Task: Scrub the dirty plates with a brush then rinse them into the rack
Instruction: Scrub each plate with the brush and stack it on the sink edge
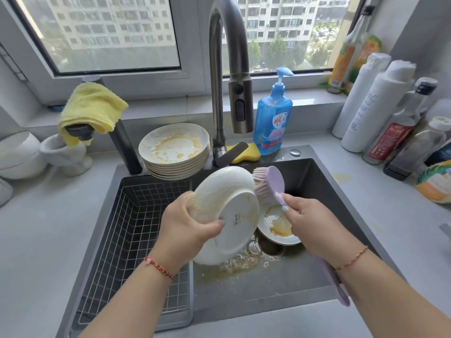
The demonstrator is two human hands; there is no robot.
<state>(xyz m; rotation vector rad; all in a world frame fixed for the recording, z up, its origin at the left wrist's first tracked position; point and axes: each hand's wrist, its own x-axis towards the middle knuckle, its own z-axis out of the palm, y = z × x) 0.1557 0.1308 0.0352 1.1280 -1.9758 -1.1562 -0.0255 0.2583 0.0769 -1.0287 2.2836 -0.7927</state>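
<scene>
My left hand grips a white plate by its left rim, tilted over the sink with its soapy underside facing me. My right hand holds a lilac dish brush by its handle, and the bristles touch the plate's upper right edge. A second dirty plate with orange sauce lies in the sink under the brush. A stack of several dirty plates stands at the sink's back edge. The wire rack sits in the sink's left half with nothing in it.
The tall faucet arches over the sink's back edge, and no water runs from it. A blue soap bottle and yellow sponge sit behind the basin. Bottles crowd the right counter. A yellow cloth hangs at the left.
</scene>
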